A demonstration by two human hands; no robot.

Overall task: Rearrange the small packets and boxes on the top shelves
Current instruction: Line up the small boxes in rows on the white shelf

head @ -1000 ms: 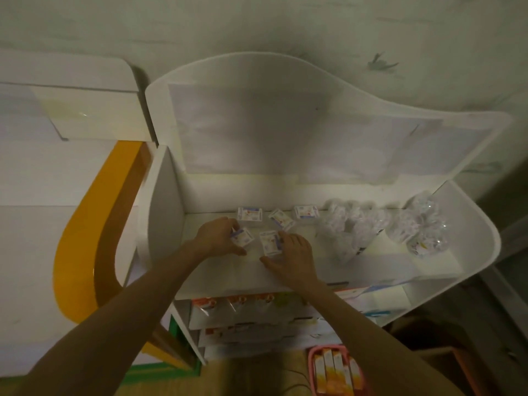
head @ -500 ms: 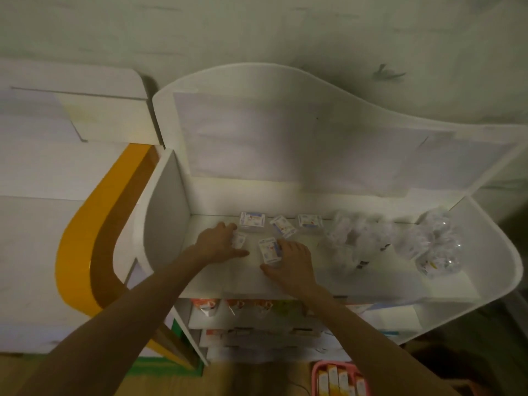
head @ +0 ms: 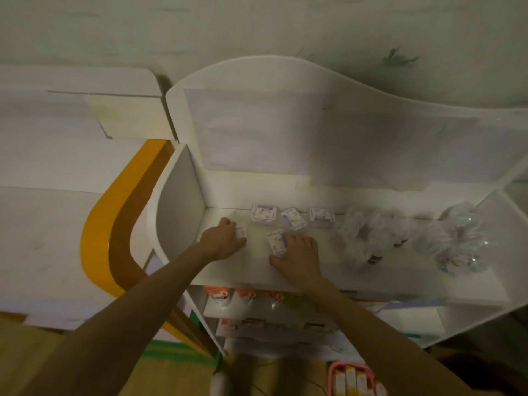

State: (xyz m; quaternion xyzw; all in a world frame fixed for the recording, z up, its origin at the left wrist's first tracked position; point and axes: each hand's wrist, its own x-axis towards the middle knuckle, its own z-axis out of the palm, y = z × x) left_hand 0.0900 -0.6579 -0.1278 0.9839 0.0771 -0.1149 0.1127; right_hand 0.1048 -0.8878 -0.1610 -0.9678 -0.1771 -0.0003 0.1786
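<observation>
— What's closest to you?

— At six o'clock a pink basket point(head: 334, 370) holding orange and white cartons, cut off by the bottom edge. I can't read any print on them. Above it are the lower shelves point(head: 445, 318) of the white rack, with orange-topped pouches point(head: 218, 295) in a row, half hidden under the top board and behind my right forearm.

— And your hands?

— Both are on the top shelf point(head: 357, 275), a smooth white board with rounded corners. My left hand point(head: 224, 241) sits at about nine o'clock from the middle of the shelf, fingers curled round a small white packet point(head: 241, 232). Only one corner of it shows, so its label is hidden. My right hand point(head: 300, 255) lies just beside it toward three o'clock. Its fingers press against a flat little box point(head: 275, 242), white with blue and orange print, which stands tilted on the board. Whether the thumb pinches it I cannot tell; the fingertips cover its right edge.

— Further back?

— Three more small boxes line the rear of the shelf at twelve o'clock from my hands: a left one point(head: 264, 214), a middle one point(head: 293, 219) turned askew, and a right one point(head: 322, 216). They are the same glossy white card, and the print is too blurred to read. At two to three o'clock lies a heap of clear crinkled bags point(head: 363, 238), and a second heap point(head: 457, 244) near the right wall. Their contents are hard to make out through the plastic. Behind everything rises the wavy white back panel point(head: 314, 132).
</observation>
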